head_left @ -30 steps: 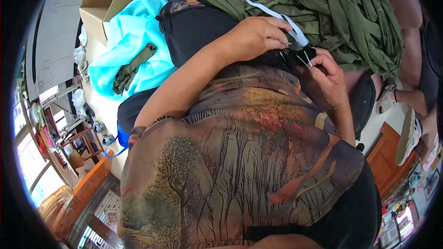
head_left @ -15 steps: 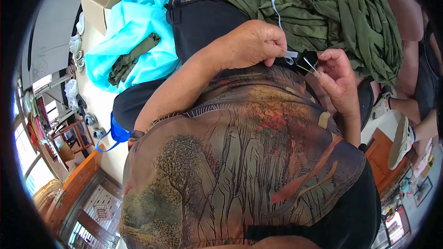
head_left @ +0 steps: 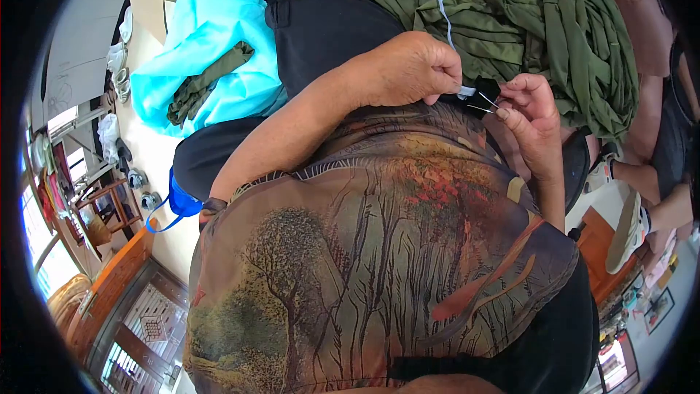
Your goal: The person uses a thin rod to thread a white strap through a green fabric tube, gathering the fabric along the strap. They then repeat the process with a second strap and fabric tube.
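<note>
My left hand (head_left: 426,69) is closed in a pinch on a narrow white elastic band (head_left: 467,91), whose flat end sticks out past the fingertips. A long run of the same band trails upward over a heap of dark green fabric strips (head_left: 496,36). My right hand (head_left: 536,113) holds metal tweezers (head_left: 487,104) between thumb and index finger. Their two thin prongs stand apart and point left at the end of the band. The tips are close to the band, over dark cloth.
Black cloth (head_left: 332,40) lies beside a bright turquoise cloth (head_left: 219,22) with a green strip on it. A cardboard box (head_left: 151,4) stands at the upper left. Shoes (head_left: 120,84) line the floor there. Another person's legs and shoe (head_left: 628,237) are at the right. A blue bag (head_left: 182,197) sits at the left.
My left hand has shifted slightly right, bringing the band's end nearer the tweezers. Less of the band shows beyond my fingertips. My right hand has moved slightly left.
</note>
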{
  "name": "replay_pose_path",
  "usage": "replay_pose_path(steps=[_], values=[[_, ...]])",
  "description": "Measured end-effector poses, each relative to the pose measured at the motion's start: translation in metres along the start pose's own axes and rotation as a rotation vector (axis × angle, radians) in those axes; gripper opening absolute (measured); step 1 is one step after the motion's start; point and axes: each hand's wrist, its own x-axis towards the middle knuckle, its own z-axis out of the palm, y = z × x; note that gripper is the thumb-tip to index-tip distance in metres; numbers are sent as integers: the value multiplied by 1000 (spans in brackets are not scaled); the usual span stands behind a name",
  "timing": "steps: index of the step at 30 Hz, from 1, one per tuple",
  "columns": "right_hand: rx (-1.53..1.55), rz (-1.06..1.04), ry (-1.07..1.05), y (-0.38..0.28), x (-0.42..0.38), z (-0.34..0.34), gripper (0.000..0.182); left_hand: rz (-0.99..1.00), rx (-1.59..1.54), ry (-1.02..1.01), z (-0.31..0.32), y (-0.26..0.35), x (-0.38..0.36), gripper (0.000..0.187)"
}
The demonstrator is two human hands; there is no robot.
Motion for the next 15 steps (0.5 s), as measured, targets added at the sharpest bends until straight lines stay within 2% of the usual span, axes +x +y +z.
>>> replay_pose_path(steps=[15], values=[[-16,39,-25,0,2,8,49,25,111,31,4,3,4,13]])
